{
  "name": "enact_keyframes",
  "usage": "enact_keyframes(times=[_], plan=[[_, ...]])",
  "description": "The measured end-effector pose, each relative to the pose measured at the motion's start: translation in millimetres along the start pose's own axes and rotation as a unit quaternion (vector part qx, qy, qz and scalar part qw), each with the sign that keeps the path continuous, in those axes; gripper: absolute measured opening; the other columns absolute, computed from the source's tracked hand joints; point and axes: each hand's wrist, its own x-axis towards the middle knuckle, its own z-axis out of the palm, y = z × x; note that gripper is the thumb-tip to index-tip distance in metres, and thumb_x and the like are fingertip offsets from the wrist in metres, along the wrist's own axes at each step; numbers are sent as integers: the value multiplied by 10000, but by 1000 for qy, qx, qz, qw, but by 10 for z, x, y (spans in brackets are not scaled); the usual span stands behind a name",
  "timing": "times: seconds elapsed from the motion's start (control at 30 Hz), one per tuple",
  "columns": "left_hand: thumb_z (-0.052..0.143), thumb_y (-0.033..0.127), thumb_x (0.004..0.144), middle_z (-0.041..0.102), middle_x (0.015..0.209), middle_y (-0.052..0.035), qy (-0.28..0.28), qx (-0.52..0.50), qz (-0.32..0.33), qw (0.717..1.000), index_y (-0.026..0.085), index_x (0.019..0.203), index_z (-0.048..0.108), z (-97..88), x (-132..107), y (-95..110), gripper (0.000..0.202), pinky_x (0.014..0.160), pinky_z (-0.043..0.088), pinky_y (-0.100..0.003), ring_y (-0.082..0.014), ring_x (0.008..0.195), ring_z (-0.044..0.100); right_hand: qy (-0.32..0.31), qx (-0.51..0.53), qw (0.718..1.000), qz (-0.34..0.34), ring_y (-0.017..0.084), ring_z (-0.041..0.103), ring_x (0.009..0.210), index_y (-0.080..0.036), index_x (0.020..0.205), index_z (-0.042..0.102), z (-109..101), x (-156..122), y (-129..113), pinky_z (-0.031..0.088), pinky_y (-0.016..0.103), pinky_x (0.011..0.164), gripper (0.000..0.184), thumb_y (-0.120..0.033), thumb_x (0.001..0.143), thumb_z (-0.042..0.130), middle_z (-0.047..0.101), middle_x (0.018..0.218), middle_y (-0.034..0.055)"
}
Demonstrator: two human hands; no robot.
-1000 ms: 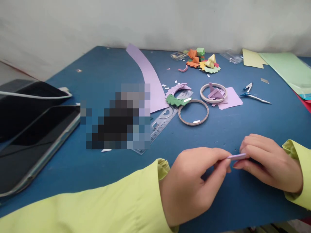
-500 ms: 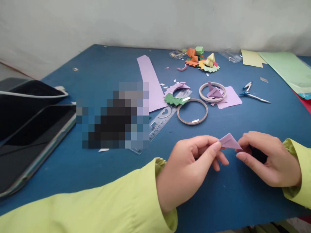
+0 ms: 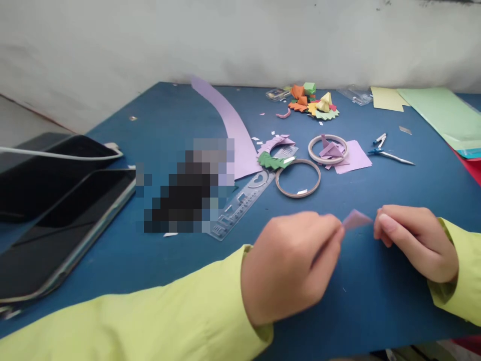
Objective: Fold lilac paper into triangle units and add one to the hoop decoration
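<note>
My left hand (image 3: 295,265) is closed, pinching a small folded piece of lilac paper (image 3: 355,220) between thumb and index finger. The paper is blurred by motion, with its pointed end toward the right. My right hand (image 3: 417,240) hovers just beside that tip, thumb pressed against curled fingers, with nothing visible in it. Beyond the hands lie a roll of tape (image 3: 278,183) and a second tape roll (image 3: 308,150) with folded lilac pieces (image 3: 332,149) inside it. A partial ring of interlocked lilac and green folded paper (image 3: 268,159) rests on a clear ruler (image 3: 240,208).
A long lilac paper strip (image 3: 240,135) lies back-left of the ruler, and square lilac sheets (image 3: 358,156) sit by the second roll. A compass (image 3: 391,155), green paper (image 3: 439,113) and colourful folded paper models (image 3: 300,95) are farther back. A tablet (image 3: 75,225) stands left.
My left hand has turned over so its back faces up, still pinching the paper. My right hand's fingers have closed together. The view has shifted slightly, and the strip's far end has lifted.
</note>
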Motion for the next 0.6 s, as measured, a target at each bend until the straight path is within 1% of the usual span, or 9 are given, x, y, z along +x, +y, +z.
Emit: enact_keyframes(times=[0.07,0.17,0.23,0.27,0.3,0.33,0.4,0.5,0.6], plan=[[406,242,928,540,570,-3,12,104,-57,993,185,689,566,-88,178,-86,293,534,330,-279,-141,525,504,18,-20,1000,-6,69,444,494,-205,752,515,16,20,22,356,220,512,291,-212,1006,374,472,578,-53],[423,248,931,550,610,-25,25,159,-128,979,177,698,564,-173,514,-300,281,541,307,-299,-162,560,504,41,-66,997,-20,81,464,499,-200,765,539,37,63,108,370,234,537,290,-241,1006,384,494,574,-46],[432,246,953,583,659,-39,2,175,-166,971,157,735,593,-177,715,-465,285,580,387,-301,-178,633,556,54,-106,992,-32,112,507,559,-192,781,557,22,115,214,392,263,587,291,-272,1003,387,537,614,-17],[442,261,968,615,728,-46,-19,175,-181,968,145,786,616,-167,796,-543,277,631,448,-308,-180,691,587,61,-127,989,-37,132,528,600,-187,792,564,3,151,281,405,283,622,293,-283,1002,385,560,644,3],[481,305,974,643,843,-51,-45,172,-194,965,136,893,632,-153,863,-613,241,696,505,-326,-178,762,614,65,-147,986,-42,151,550,653,-183,811,574,-23,192,354,422,302,664,286,-291,999,387,587,689,23],[556,358,952,640,996,-51,-74,166,-206,962,142,1042,609,-139,915,-674,240,760,545,-352,-169,843,631,68,-168,982,-44,172,567,714,-178,836,580,-54,239,431,436,327,709,275,-308,995,398,611,746,46],[562,365,950,610,1157,-71,-116,156,-214,957,172,1139,593,-118,983,-758,273,838,551,-391,-204,966,625,65,-204,976,-48,211,598,857,-164,925,592,-122,341,587,456,381,803,254,-350,987,431,648,899,91],[567,353,947,588,1211,-83,-143,156,-214,954,177,1180,577,-115,1021,-794,292,869,542,-417,-225,1021,612,45,-250,965,-65,232,584,1062,-173,1071,589,-208,502,797,462,428,904,247,-375,972,486,635,1111,93],[579,355,940,590,1203,-87,-142,165,-209,953,167,1191,567,-134,1024,-755,314,864,544,-425,-228,1019,614,44,-298,950,-85,230,573,1092,-169,1197,564,-262,654,968,483,462,930,341,-389,936,560,572,1226,93]])
